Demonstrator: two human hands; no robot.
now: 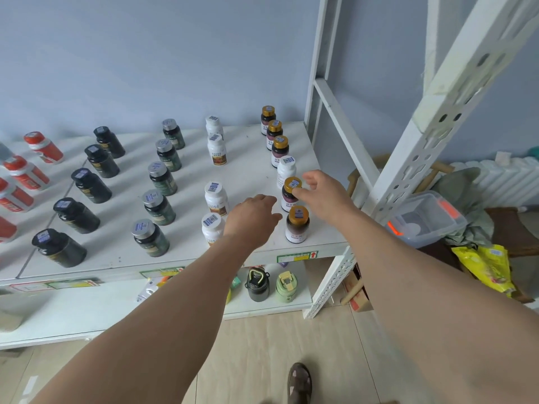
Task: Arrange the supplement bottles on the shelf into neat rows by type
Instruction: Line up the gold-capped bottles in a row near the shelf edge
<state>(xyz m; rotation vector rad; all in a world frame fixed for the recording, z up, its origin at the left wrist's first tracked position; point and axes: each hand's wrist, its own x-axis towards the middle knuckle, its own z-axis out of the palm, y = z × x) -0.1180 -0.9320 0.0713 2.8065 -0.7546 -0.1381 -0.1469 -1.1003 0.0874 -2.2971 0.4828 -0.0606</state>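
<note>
A: While we look down at the white shelf [250, 158], what do we make of the right hand [326, 196]?

B: We see it right of centre in the frame, thumb and fingers curled around the gold cap of a dark gold-capped bottle [290, 193]. It grips that bottle near the shelf's right edge.

A: And the left hand [252, 218]?

B: It sits just left of that bottle, near the frame's centre, fingers loosely extended and holding nothing. We cannot tell whether it touches the shelf. Its wrist partly covers the nearest white bottle [211, 227].

A: How do the bottles lie?

B: We count a column of gold-capped bottles [274, 132] running from upper centre-right down toward the hands, with one white bottle with a white cap [286, 169] standing in that column, just above the gripped bottle. Another gold-capped bottle [297, 224] stands below it, near the front edge.

A: Further left?

B: A column of white bottles [216, 148] runs down the middle, then silver-capped green bottles [163, 177], then black bottles [90, 185]. Red-and-white bottles [27, 173] lie at the far left edge of the frame.

A: Anything under the shelf?

B: On the lower shelf we see a dark flask [257, 284] and a pale green flask [286, 287] side by side. At the right of the frame a clear plastic box [428, 220] and a yellow bag [485, 266] sit behind the white upright [437, 112].
</note>
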